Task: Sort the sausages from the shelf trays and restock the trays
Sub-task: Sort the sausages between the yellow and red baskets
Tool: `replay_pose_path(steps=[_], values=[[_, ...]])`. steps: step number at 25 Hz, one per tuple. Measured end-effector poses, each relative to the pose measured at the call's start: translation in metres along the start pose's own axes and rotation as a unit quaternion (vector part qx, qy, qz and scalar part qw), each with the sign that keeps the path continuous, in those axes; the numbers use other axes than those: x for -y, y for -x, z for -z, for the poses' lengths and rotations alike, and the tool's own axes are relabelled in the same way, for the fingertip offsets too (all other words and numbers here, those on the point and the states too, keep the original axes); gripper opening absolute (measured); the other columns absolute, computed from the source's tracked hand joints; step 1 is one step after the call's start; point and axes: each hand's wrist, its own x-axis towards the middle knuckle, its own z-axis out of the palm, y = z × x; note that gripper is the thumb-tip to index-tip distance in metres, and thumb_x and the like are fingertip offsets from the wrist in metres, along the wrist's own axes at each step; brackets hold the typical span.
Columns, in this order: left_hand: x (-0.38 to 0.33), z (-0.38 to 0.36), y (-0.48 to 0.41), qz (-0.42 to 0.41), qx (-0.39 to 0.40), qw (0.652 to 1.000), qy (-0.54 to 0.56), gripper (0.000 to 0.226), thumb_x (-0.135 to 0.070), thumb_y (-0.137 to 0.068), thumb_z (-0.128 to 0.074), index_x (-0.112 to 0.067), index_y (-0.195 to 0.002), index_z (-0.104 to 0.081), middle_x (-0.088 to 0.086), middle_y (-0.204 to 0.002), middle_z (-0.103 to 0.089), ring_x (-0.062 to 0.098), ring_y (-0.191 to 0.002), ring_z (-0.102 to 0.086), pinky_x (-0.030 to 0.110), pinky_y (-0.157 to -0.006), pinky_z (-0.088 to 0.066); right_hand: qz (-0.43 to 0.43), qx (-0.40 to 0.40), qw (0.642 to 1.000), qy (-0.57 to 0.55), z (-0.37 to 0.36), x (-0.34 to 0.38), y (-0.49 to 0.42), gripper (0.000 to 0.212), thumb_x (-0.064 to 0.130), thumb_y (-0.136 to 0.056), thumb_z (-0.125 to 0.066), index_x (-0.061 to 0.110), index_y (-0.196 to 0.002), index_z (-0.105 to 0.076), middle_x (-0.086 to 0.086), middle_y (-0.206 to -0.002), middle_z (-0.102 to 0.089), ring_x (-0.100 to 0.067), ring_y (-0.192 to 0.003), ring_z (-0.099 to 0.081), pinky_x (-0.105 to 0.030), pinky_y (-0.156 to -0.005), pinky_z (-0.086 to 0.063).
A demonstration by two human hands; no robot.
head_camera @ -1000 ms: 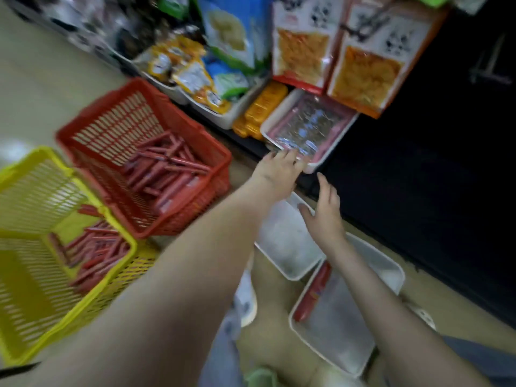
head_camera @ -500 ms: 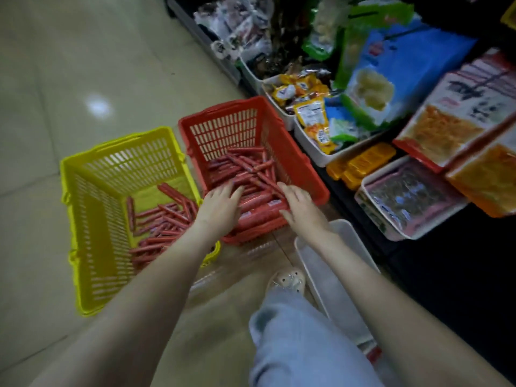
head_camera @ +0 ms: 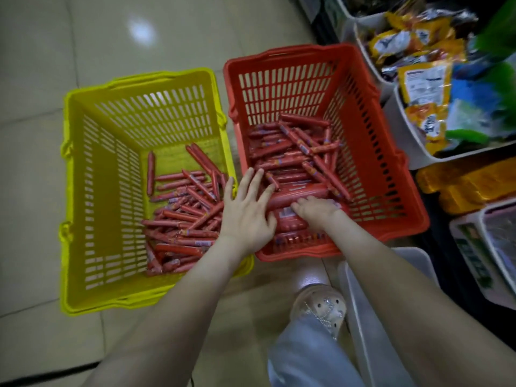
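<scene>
A red basket (head_camera: 282,55) on the floor holds several thin red sausages (head_camera: 296,148) and some thick ones (head_camera: 296,196) at its near end. Left of it, a yellow basket (head_camera: 139,79) holds several thin sausages (head_camera: 190,216). My left hand (head_camera: 245,210) reaches over the red basket's near-left corner, fingers spread and lying on the sausages. My right hand (head_camera: 315,211) is inside the red basket's near end, fingers curled over a thick sausage. Both hands meet at the same thick sausages.
An empty white tray (head_camera: 363,308) lies on the floor under my right forearm, beside my shoe (head_camera: 318,305). Shelf trays with snack packs (head_camera: 418,79) and an orange pack (head_camera: 469,185) line the right side. Tiled floor stretches out to the left.
My view swung from the shelf and white trays down to the baskets. Both hands left the trays, came to the red basket, then sank into its near end onto the thick sausages.
</scene>
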Motion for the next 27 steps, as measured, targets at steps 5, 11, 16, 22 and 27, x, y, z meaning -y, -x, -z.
replay_pose_path(steps=[5, 11, 16, 22, 27], values=[[-0.004, 0.007, -0.001, 0.014, 0.069, 0.997, -0.034, 0.065, -0.040, -0.078, -0.042, -0.018, -0.139, -0.048, 0.014, -0.155, -0.024, 0.028, -0.146, -0.014, 0.056, -0.115, -0.007, -0.050, -0.189, 0.976, -0.091, 0.004, -0.011, 0.029, 0.066, 0.009, -0.079, -0.062, 0.007, -0.139, -0.034, -0.013, -0.138, -0.045, -0.030, -0.126, -0.043, -0.040, -0.101, -0.039], [-0.086, 0.067, 0.003, 0.034, 0.106, 0.994, 0.011, 0.058, -0.027, -0.093, -0.044, -0.017, -0.148, -0.028, 0.015, -0.154, -0.024, 0.029, -0.144, -0.016, 0.050, -0.116, -0.007, -0.148, -0.510, 0.790, -0.306, -0.006, -0.014, 0.181, 0.066, 0.011, -0.073, -0.073, -0.005, -0.131, -0.046, -0.021, -0.121, -0.055, -0.035, -0.114, -0.049, -0.038, -0.099, -0.038], [-0.238, 0.131, 0.019, -0.211, 0.072, 0.962, 0.158, 0.053, -0.020, -0.084, -0.055, -0.007, -0.135, -0.047, 0.019, -0.125, -0.054, 0.039, -0.111, -0.053, 0.045, -0.092, -0.046, -0.309, -0.539, 0.644, -0.446, -0.061, -0.015, 0.321, 0.054, 0.016, -0.075, -0.074, 0.000, -0.120, -0.050, -0.018, -0.112, -0.055, -0.032, -0.109, -0.051, -0.030, -0.088, -0.036], [-0.405, 0.161, 0.097, -0.462, 0.160, 0.872, 0.012, 0.060, -0.027, -0.093, -0.051, -0.018, -0.147, -0.026, 0.014, -0.138, -0.041, 0.036, -0.124, -0.043, 0.046, -0.097, -0.042, -0.470, -0.494, 0.438, -0.585, -0.184, 0.015, 0.457, 0.059, 0.020, -0.075, -0.073, 0.013, -0.124, -0.042, -0.007, -0.112, -0.058, -0.020, -0.097, -0.057, -0.031, -0.081, -0.047], [-0.429, 0.077, 0.187, -0.428, 0.222, 0.876, -0.008, 0.062, -0.020, -0.093, -0.049, -0.022, -0.149, -0.022, 0.010, -0.139, -0.039, 0.030, -0.123, -0.042, 0.041, -0.095, -0.039, -0.561, -0.363, 0.310, -0.677, -0.305, 0.073, 0.462, 0.046, 0.019, -0.072, -0.072, 0.014, -0.109, -0.045, -0.004, -0.093, -0.059, -0.026, -0.089, -0.062, -0.033, -0.075, -0.049]])
